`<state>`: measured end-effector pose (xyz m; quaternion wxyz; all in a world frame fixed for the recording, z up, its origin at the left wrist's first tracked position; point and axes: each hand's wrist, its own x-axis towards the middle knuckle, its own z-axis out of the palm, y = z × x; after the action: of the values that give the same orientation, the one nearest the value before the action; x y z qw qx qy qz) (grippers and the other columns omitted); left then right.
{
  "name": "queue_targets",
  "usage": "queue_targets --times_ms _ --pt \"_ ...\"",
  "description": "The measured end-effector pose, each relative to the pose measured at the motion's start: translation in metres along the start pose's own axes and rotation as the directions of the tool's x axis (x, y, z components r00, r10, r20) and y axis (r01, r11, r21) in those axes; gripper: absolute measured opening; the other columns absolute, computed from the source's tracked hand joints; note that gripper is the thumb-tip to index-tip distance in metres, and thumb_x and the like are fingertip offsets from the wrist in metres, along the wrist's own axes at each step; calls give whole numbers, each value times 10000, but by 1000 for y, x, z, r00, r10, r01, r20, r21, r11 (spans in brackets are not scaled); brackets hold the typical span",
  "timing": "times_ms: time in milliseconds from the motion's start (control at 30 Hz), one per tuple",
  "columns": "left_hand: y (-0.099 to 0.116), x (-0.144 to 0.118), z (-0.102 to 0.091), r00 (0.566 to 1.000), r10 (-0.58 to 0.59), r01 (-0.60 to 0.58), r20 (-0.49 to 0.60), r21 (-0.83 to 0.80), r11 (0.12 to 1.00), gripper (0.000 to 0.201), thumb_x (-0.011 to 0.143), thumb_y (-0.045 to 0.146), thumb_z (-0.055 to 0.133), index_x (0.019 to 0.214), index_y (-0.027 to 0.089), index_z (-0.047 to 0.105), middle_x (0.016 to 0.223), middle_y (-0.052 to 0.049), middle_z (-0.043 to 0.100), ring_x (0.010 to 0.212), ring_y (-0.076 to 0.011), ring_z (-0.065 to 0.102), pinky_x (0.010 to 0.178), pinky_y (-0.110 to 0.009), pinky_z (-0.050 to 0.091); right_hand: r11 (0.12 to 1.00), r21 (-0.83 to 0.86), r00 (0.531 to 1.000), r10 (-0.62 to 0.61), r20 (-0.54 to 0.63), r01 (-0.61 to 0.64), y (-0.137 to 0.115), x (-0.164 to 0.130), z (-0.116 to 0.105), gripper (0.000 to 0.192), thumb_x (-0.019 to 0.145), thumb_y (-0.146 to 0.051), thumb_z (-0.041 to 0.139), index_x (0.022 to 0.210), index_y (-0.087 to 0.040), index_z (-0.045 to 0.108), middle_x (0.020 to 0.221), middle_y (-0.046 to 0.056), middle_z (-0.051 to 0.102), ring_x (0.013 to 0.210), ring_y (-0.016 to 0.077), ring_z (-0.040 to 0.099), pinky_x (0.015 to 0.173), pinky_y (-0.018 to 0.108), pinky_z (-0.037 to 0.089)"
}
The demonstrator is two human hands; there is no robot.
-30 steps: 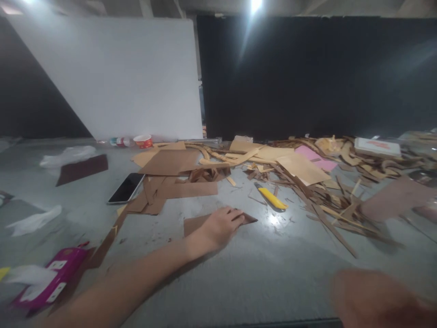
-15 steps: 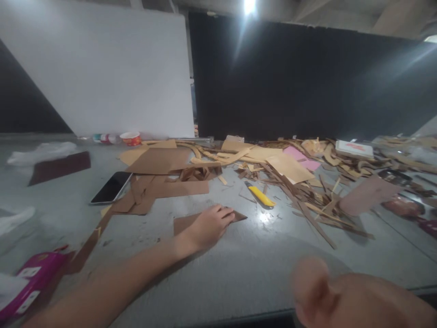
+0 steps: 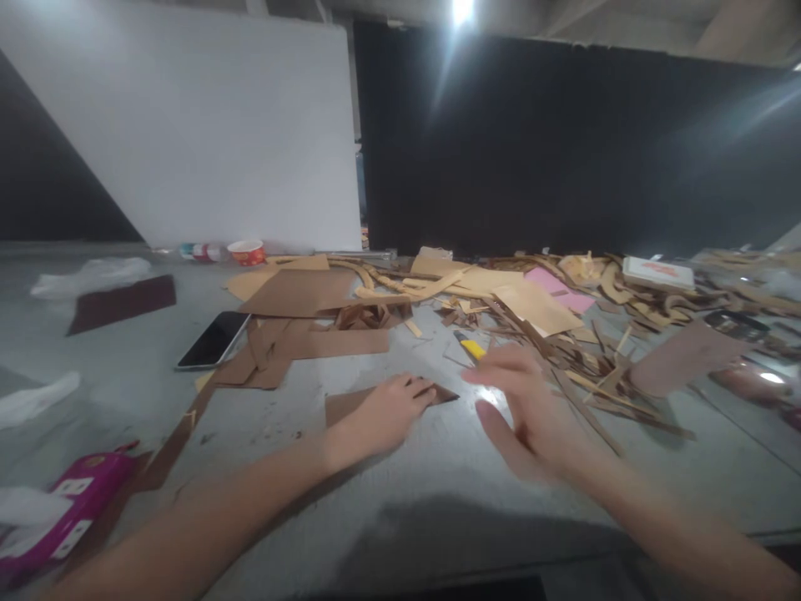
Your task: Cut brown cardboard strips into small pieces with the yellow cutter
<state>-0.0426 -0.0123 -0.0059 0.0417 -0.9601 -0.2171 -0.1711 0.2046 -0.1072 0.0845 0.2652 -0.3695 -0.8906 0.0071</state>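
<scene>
My left hand (image 3: pixel 389 411) rests on a small brown sheet piece (image 3: pixel 346 405) with a pointed right end, its fingers pressed together and curled over the piece against the table. Whether the sheet is leather or board I cannot tell. My right hand (image 3: pixel 531 409), slightly blurred, hovers over the table to the right, thumb and fingers apart and nothing visible between them. Just beyond its fingertips lies a yellow utility knife (image 3: pixel 471 345), partly hidden behind the hand.
Brown sheets (image 3: pixel 300 292) and a phone (image 3: pixel 213 340) lie on the left. A magenta case (image 3: pixel 93 501) sits near the front left. Scrap strips (image 3: pixel 588 376) and a tan sheet (image 3: pixel 536 307) spread across the right. A red paper cup (image 3: pixel 246 252) stands at the back.
My right hand has moved from the lower right edge up and leftward, close to the yellow utility knife. My left hand stays on the brown sheet piece. The view has shifted slightly.
</scene>
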Motion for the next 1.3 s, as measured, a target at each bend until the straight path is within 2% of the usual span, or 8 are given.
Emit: queue_targets --times_ms 133,233,367,767,933,1033,1133,1300 --pt "3 1 -8 997 59 -61 49 35 998 361 1006 70 602 1352 145 673 1327 -125 732 1229 -279 658 1038 -390 488 996 -81 999 -30 10 31 54 18 33 466 1091 -203 405 1508 -247 610 1197 152 646 1070 313 602 948 531 512" --pt "5 2 -10 998 6 -6 60 4 1000 325 1014 81 588 1314 156 687 1284 -115 738 1141 -274 665 989 -396 509 983 -182 990 28 138 -2 58 7 56 397 1105 -253 515 1480 -202 634 1164 138 635 1065 311 589 925 478 486" --pt "7 2 -8 997 -25 25 79 8 1000 287 1038 100 553 1270 174 704 1266 -118 738 1084 -272 667 949 -408 530 970 -242 985 35 167 7 47 -3 71 291 1109 -271 547 1324 -153 705 1064 125 650 1035 313 587 897 462 449" --pt "11 4 -13 996 -41 42 80 -10 999 331 1073 100 513 1349 168 682 1396 -129 714 1157 -276 655 996 -423 533 945 -328 955 96 280 1 52 -12 57 249 995 -90 573 807 -178 712 773 85 716 783 246 650 903 444 411" --pt "10 3 -11 996 -38 37 78 13 999 327 1063 109 562 1368 146 672 1386 -130 713 1151 -284 652 990 -425 547 953 -299 977 113 182 -54 61 -7 49 355 1080 -156 519 785 -180 716 765 72 686 773 229 655 907 428 419" --pt "9 2 -9 998 -35 34 54 18 999 325 1066 119 567 1373 131 671 1405 -149 704 1189 -295 655 1013 -443 555 966 -250 987 97 125 -63 69 -4 51 316 1102 -172 519 899 -179 761 838 68 686 831 229 657 900 412 424" --pt "8 1 -8 999 -33 33 41 -1 999 327 1084 147 549 1387 141 672 1427 -157 701 1221 -295 661 1029 -455 560 984 -171 981 77 179 -47 76 -4 56 212 1074 -162 585 1006 -198 782 906 51 692 878 222 658 868 381 431" --pt "8 -1 -7 997 -47 46 60 13 999 341 1086 140 545 1402 114 671 1502 -164 676 1297 -298 661 1063 -447 572 992 -97 966 101 240 -80 80 -6 61 198 1061 -170 627 986 -206 807 883 40 674 848 210 649 832 354 438"
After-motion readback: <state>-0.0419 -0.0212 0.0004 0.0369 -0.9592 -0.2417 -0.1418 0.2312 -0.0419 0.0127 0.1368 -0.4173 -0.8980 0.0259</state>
